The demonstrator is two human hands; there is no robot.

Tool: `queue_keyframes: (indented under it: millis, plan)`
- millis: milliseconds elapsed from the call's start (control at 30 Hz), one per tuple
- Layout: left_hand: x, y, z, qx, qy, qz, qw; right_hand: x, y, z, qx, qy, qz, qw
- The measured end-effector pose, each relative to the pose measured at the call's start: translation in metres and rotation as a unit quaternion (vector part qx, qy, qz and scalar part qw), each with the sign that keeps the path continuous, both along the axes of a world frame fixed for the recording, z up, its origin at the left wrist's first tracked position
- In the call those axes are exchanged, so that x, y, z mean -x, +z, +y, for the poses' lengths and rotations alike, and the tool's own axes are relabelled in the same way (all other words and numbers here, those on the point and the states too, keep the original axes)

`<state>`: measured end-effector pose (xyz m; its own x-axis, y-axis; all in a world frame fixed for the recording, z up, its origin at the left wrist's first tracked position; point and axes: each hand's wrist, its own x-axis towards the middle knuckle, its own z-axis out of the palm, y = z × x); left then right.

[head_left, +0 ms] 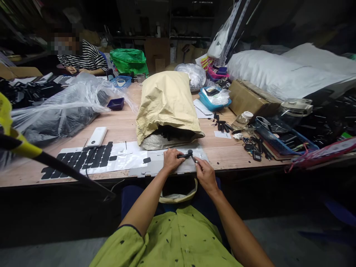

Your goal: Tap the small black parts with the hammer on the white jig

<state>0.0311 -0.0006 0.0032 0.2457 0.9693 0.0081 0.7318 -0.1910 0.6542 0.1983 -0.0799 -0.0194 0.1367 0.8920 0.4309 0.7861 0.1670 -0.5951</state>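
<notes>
My left hand is closed round a small black part with a round end, held just above a grey backing sheet at the table's near edge. My right hand is pinched on a thin tool whose tip touches that part. A white sheet to the left carries several black stickers. A tan paper sack lies open just behind my hands.
A white power bank lies left of the sack. Clear plastic bags fill the left side. Blue trays, a cardboard box, loose black parts and keys crowd the right. Another person in a striped shirt sits at the far left.
</notes>
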Motion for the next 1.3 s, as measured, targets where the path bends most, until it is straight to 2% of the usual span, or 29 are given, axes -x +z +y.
queue_keyframes:
  millis: [100, 200, 300, 567, 733, 833, 900, 1033, 1133, 1200, 1300]
  plan:
    - [-0.001, 0.0, 0.001, 0.003, 0.001, 0.001, 1.0, -0.031, 0.003, 0.012, 0.013, -0.085, -0.054, 0.995]
    - [-0.002, 0.0, 0.001, 0.003, 0.001, 0.003, 1.0, -0.061, 0.004, 0.026, 0.065, -0.179, -0.122, 0.974]
    - [-0.002, 0.0, 0.0, 0.006, -0.001, 0.006, 1.0, -0.076, 0.001, 0.037, 0.095, -0.221, -0.17, 0.956]
    - [0.004, 0.001, 0.003, 0.025, -0.036, 0.014, 0.999, -0.067, -0.008, 0.043, 0.053, -0.246, -0.259, 0.932]
    - [0.029, 0.001, -0.005, 0.057, -0.161, -0.003, 0.985, -0.066, -0.01, 0.044, 0.044, -0.252, -0.279, 0.926]
    - [0.05, -0.007, -0.027, 0.025, -0.229, -0.001, 0.973, -0.067, -0.012, 0.045, 0.04, -0.255, -0.28, 0.925]
    - [0.062, -0.015, -0.044, -0.013, -0.249, 0.025, 0.968, -0.067, -0.013, 0.046, 0.04, -0.255, -0.28, 0.925]
    - [0.075, -0.027, -0.072, -0.08, -0.247, 0.08, 0.962, -0.067, -0.014, 0.045, 0.037, -0.255, -0.279, 0.925]
    - [0.074, -0.028, -0.077, -0.096, -0.234, 0.077, 0.965, -0.067, -0.015, 0.046, 0.037, -0.254, -0.276, 0.926]
    - [0.071, -0.024, -0.068, -0.107, -0.218, 0.053, 0.969, -0.067, -0.016, 0.046, 0.038, -0.252, -0.271, 0.928]
    - [0.066, -0.012, -0.035, -0.141, -0.178, 0.032, 0.973, -0.067, -0.017, 0.046, 0.039, -0.25, -0.271, 0.929]
